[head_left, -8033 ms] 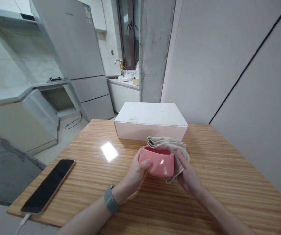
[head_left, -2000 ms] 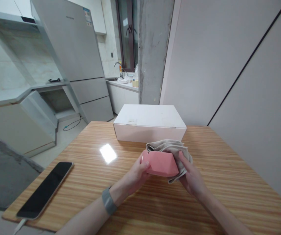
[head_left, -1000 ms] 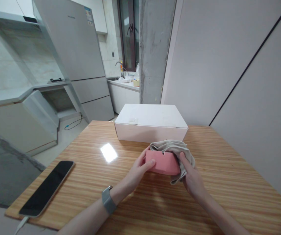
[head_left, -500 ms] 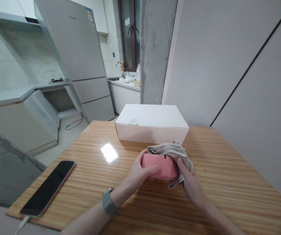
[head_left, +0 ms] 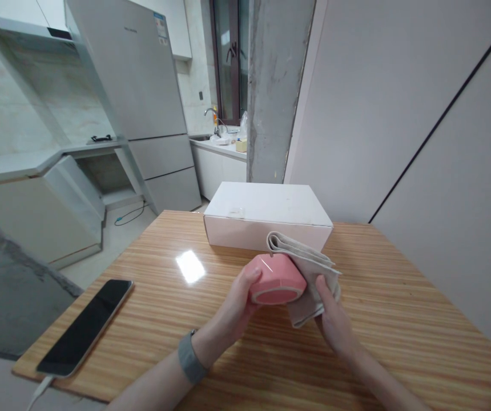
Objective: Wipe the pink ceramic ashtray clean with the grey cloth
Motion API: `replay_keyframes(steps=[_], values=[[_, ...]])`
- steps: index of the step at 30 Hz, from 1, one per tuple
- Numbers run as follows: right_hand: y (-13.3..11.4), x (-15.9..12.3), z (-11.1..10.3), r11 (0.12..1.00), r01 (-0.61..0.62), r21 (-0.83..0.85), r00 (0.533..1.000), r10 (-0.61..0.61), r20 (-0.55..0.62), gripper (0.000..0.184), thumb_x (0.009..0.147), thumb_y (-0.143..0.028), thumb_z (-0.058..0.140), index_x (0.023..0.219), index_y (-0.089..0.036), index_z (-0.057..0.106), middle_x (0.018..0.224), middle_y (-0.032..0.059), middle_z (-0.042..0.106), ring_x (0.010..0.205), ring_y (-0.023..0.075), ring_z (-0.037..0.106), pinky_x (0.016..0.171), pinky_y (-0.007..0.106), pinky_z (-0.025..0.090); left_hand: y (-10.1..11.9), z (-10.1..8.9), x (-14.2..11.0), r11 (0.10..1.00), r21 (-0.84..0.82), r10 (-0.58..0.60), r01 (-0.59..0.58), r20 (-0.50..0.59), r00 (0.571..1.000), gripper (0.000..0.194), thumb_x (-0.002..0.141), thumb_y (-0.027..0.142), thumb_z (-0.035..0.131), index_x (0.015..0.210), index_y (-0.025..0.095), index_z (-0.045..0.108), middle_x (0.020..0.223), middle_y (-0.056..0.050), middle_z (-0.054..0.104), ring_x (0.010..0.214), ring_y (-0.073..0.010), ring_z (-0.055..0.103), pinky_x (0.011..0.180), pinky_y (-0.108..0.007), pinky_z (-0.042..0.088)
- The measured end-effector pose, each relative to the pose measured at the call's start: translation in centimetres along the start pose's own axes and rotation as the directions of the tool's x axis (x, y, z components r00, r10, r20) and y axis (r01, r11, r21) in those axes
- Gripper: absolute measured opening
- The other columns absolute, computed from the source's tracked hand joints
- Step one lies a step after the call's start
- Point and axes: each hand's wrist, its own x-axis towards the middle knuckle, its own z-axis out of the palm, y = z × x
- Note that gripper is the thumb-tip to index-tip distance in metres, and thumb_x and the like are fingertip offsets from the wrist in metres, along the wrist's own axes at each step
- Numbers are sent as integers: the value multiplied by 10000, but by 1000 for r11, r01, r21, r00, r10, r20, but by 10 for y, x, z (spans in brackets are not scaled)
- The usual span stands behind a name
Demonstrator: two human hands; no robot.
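Note:
My left hand (head_left: 241, 294) is closed around a pink faceted ceramic ashtray (head_left: 276, 275) with a small notch in its rim. The piece is tilted so that its underside, with a pale foot ring, faces me; its inside is hidden. A folded grey cloth (head_left: 309, 285) lies against the ashtray's right side. My right hand (head_left: 333, 314) grips this cloth, thumb on the near face and the other fingers mostly hidden behind it. Both hands are above the wooden table (head_left: 155, 319).
Just beyond my hands stands a closed white box (head_left: 266, 202). A phone (head_left: 86, 326) with a white charging cable (head_left: 40, 390) lies at the table's left edge. Behind are a fridge (head_left: 129, 74), a sink counter (head_left: 220, 162) and a concrete pillar (head_left: 275, 91).
The ashtray has been turned and tipped, so its underside now shows. The cloth has shifted from over its back edge to along its right side, its upper fold standing higher.

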Motion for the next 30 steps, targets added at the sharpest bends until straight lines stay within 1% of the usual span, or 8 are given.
replay_keyframes(steps=[4, 7, 10, 14, 17, 21, 24, 30], values=[[-8, 5, 1, 969, -202, 142, 979, 196, 55, 417, 725, -568, 696, 990, -247, 720, 1075, 47, 749, 1245, 312, 537, 1030, 472, 454, 10, -3, 3, 977, -95, -192, 190, -9, 981, 515, 826, 584, 557, 1183, 216, 613, 1111, -84, 694, 983, -256, 652, 766, -381, 553], [-25, 12, -3, 932, -303, 199, 952, 289, 97, 329, 741, -488, 690, 926, -220, 735, 992, 88, 769, 1087, 347, 650, 932, 488, 529, 17, -6, 4, 949, -119, -284, 290, 70, 956, 587, 832, 646, 498, 1193, 198, 615, 1115, -97, 694, 954, -269, 666, 758, -423, 564], [-38, 19, -8, 912, -341, 227, 940, 333, 74, 243, 738, -394, 692, 899, -219, 741, 976, 78, 773, 996, 331, 696, 886, 458, 560, 20, -9, 5, 935, -116, -319, 335, 133, 938, 629, 843, 673, 447, 1200, 182, 614, 1133, -113, 686, 963, -274, 666, 746, -419, 570], [-39, 19, -7, 884, -427, 188, 904, 414, 105, 304, 802, -467, 631, 917, -210, 744, 940, 77, 780, 994, 315, 699, 894, 435, 555, 13, -13, 8, 933, -102, -320, 344, 200, 926, 601, 880, 641, 403, 1224, 187, 595, 1154, -121, 674, 948, -269, 672, 714, -406, 579], [-31, 14, -2, 903, -388, 185, 919, 364, 151, 365, 801, -536, 621, 914, -212, 744, 957, 71, 777, 1073, 316, 662, 960, 441, 509, 8, -14, 9, 924, -112, -333, 365, 230, 915, 580, 906, 604, 383, 1241, 173, 580, 1110, -124, 688, 858, -243, 689, 678, -384, 586], [-16, 11, -4, 968, -165, 191, 986, 154, 70, 408, 677, -573, 744, 929, -252, 742, 1041, 27, 761, 1176, 304, 595, 1057, 415, 421, 6, -10, 6, 890, -120, -382, 440, 330, 863, 648, 885, 650, 372, 1294, 174, 533, 1059, -131, 702, 835, -254, 700, 692, -381, 575], [-7, 10, -9, 986, -63, 157, 995, 49, 91, 400, 674, -553, 763, 948, -262, 746, 1064, 15, 754, 1179, 289, 592, 1093, 389, 374, 4, -8, 3, 874, -102, -402, 474, 397, 825, 753, 845, 711, 369, 1287, 124, 533, 1000, -158, 716, 846, -275, 704, 742, -376, 556], [-8, 2, -4, 974, -190, 125, 959, 156, 237, 423, 701, -576, 726, 914, -212, 767, 879, 65, 781, 1013, 353, 673, 918, 447, 521, -4, -18, 6, 826, -78, -479, 559, 426, 767, 1025, 697, 881, 288, 1171, 25, 590, 789, -180, 720, 619, -263, 680, 555, -355, 538]])
